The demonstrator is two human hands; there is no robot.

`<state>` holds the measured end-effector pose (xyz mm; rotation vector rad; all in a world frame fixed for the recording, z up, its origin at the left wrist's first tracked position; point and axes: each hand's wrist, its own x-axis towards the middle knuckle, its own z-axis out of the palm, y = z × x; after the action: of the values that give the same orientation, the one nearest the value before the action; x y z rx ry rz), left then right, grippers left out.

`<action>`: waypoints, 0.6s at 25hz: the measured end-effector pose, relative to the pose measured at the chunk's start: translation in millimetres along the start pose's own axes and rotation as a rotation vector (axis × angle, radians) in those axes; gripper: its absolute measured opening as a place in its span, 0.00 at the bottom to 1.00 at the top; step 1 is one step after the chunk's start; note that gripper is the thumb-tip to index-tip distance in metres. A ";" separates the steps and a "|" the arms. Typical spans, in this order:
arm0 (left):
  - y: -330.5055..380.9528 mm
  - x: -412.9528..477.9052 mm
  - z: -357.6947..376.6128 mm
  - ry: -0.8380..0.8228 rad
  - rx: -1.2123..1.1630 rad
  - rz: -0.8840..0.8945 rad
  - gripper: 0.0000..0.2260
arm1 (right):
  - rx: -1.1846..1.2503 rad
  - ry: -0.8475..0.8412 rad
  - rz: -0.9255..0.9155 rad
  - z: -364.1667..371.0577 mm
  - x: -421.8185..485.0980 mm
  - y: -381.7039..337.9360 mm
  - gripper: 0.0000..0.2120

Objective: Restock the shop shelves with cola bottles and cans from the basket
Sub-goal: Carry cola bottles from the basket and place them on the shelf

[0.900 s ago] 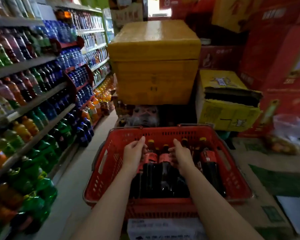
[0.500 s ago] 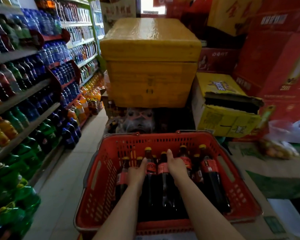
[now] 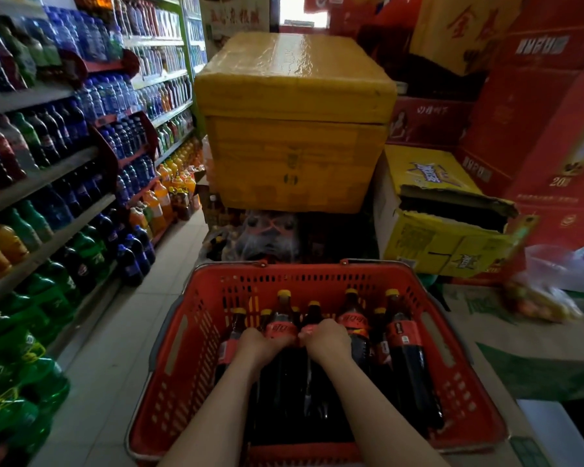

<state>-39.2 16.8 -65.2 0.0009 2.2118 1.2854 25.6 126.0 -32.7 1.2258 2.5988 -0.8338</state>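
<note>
Forearms come in from the bottom edge, cut off above the wrists. The left hand (image 3: 257, 345) is curled round the shoulder of a cola bottle (image 3: 281, 326). The right hand (image 3: 327, 338) grips the cola bottle beside it (image 3: 312, 314). Both sets of fingertips are tucked out of sight on the far side, and the two fists nearly touch. More dark bottles with yellow caps and red labels stand packed on either side in the red basket (image 3: 182, 335). Their lower halves are lost in shadow, so a count is hard to make. The near rim of the basket is partly cut off by the frame.

To the left, past a strip of tiled floor (image 3: 115, 348), the shelves (image 3: 51, 175) run away full of green, orange, blue and dark drinks, smeared by blur. To the right lies flattened cardboard (image 3: 486, 335), and beyond it a blurred plastic bag (image 3: 553, 271) whose contents cannot be read.

Just beyond the basket sits a shrink-wrapped bundle (image 3: 270, 234), too dim to identify. A big yellow box (image 3: 294, 129) rests above it and blocks the aisle ahead. Beside that is a torn yellow carton (image 3: 442, 230), with red cartons (image 3: 536, 129) stacked behind.
</note>
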 end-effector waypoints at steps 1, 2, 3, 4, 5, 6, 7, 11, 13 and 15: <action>0.0 0.8 -2.7 0.000 0.000 -0.016 0.24 | 0.045 -0.005 0.042 2.6 0.1 -1.1 0.18; 0.5 -0.1 -5.7 -0.010 -0.005 -0.032 0.24 | 0.105 -0.026 0.081 5.9 1.9 -2.9 0.19; 0.5 -1.0 -8.2 -0.022 -0.016 -0.041 0.24 | 0.146 -0.059 0.107 7.6 1.2 -4.5 0.19; 1.1 -3.6 -9.8 -0.035 -0.028 -0.048 0.25 | 0.157 -0.094 0.112 9.8 2.2 -5.4 0.19; 0.0 -2.8 -10.2 -0.045 -0.040 -0.054 0.27 | 0.136 -0.130 0.096 13.3 5.1 -4.6 0.18; -3.0 -0.6 -9.8 -0.059 -0.048 -0.059 0.29 | 0.099 -0.158 0.065 15.3 6.4 -4.7 0.19; -6.5 2.3 -9.6 -0.068 -0.067 -0.066 0.30 | 0.054 -0.156 0.026 15.7 3.4 -5.6 0.19; -13.7 5.1 -15.4 -0.048 -0.124 -0.065 0.32 | 0.019 -0.130 0.067 22.6 -13.8 -1.4 0.41; -9.3 -3.4 -21.9 -0.044 -0.104 -0.059 0.29 | 0.044 -0.125 0.099 22.2 -21.0 1.8 0.47; -6.0 -12.3 -27.4 -0.050 -0.132 -0.056 0.20 | 0.057 -0.107 0.054 19.6 -20.8 5.1 0.42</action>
<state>-40.3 -11.6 -53.9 -0.0783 2.0667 1.3827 41.2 104.1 -43.8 1.2251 2.4627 -0.9420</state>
